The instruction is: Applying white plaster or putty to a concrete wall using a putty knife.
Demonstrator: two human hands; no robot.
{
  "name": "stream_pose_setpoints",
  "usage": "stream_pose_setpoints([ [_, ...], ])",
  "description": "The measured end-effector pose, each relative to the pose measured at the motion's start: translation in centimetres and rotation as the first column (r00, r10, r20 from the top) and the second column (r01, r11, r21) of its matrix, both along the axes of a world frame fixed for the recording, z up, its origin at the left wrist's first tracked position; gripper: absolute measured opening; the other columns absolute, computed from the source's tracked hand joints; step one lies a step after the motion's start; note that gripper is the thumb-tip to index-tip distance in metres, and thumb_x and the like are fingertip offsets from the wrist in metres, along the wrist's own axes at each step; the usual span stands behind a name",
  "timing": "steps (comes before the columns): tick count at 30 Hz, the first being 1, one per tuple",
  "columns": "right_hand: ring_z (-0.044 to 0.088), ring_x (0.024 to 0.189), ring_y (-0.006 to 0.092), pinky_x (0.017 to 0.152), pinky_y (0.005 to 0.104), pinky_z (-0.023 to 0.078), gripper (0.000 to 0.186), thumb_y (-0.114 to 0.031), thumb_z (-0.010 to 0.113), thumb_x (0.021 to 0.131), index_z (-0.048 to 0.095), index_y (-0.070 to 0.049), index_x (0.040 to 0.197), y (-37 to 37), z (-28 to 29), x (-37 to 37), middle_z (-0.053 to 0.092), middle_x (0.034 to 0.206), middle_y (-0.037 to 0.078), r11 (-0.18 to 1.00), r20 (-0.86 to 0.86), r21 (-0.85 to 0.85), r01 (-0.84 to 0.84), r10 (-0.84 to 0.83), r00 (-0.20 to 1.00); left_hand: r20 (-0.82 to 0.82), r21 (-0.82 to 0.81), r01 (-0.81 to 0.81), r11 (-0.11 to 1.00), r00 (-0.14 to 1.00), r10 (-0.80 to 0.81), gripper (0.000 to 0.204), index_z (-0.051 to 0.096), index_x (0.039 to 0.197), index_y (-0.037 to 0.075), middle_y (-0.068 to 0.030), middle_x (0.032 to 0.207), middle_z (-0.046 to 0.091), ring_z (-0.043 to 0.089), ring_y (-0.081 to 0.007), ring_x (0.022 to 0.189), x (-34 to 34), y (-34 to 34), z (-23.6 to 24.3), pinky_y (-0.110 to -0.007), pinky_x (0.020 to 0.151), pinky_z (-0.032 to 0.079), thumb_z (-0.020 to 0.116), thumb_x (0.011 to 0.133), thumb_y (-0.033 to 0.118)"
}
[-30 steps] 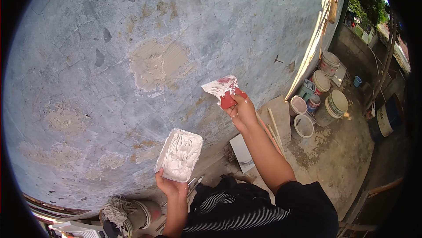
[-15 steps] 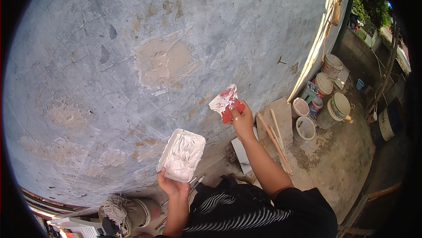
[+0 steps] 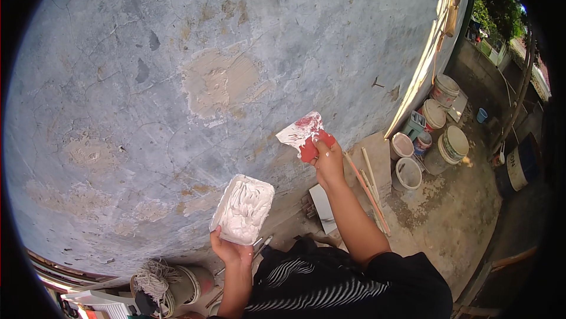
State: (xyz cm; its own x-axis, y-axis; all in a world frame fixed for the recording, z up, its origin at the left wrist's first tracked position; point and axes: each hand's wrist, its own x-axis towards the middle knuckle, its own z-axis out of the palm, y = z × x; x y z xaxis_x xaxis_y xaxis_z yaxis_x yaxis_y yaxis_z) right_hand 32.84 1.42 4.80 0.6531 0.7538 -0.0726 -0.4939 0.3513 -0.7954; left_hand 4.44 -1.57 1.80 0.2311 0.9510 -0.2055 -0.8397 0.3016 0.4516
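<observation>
My left hand [image 3: 231, 248] grips the near end of a white rectangular tray [image 3: 270, 194], its thumb over the rim. Thick off-white filler paste [image 3: 242, 208], ridged on top, fills the tray. To the right and higher up, my right hand [image 3: 328, 160] pinches a red putty spreader [image 3: 309, 151] whose broad blade is smeared with white paste. The blade points up and left in front of the blue-grey wall [image 3: 141, 142]; whether it touches the wall, I cannot tell. A large beige filler patch [image 3: 221, 83] lies on the wall to the upper left of the spreader.
Several buckets [image 3: 454, 142] stand on the floor at the right, beside the wall. Wooden sticks [image 3: 368, 186] lean by a board near my right forearm. At lower left, a stringy mop head [image 3: 156, 280] rests against a bucket [image 3: 191, 283]. A dark barrel [image 3: 519, 163] is far right.
My right hand has shifted slightly right, and the spreader has turned a little, its blade now tilting more to the left. The tray in my left hand has barely moved.
</observation>
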Motion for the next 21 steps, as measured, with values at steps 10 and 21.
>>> stream_pose_setpoints([
  [10, 0.067, 0.082, 0.0191, 0.064, 0.0356, 0.056, 0.019, -0.009, 0.050, 0.090, 0.058, -0.004, 0.107, -0.1, -0.6, -1.1, 0.065, 0.097, 0.009, 0.997, -0.155, 0.011, -0.078, 0.079, 0.985, -0.008, -0.004, 0.013, 1.000, 1.000, -0.013, 0.074, 0.038, 0.144, 0.000, -0.0180, 0.145, 0.046, 0.045, -0.0372, 0.133, 0.2, 0.1, 0.3, -0.051, 0.112, 0.036, 0.056, 0.081, 0.033],
  [21, 0.067, 0.082, 0.0198, 0.068, 0.0366, 0.059, 0.015, -0.007, 0.050, 0.088, 0.057, -0.001, 0.099, 2.9, 3.5, -2.2, 0.065, 0.095, 0.011, 0.992, -0.033, -0.002, -0.126, 0.126, 0.991, 0.026, 0.014, -0.022, 1.000, 0.999, 0.021, 0.073, 0.038, 0.144, -0.001, -0.0182, 0.145, 0.046, 0.045, -0.0375, 0.133, -0.6, 0.1, 0.3, -0.052, 0.112, 0.036, 0.055, 0.082, 0.033],
])
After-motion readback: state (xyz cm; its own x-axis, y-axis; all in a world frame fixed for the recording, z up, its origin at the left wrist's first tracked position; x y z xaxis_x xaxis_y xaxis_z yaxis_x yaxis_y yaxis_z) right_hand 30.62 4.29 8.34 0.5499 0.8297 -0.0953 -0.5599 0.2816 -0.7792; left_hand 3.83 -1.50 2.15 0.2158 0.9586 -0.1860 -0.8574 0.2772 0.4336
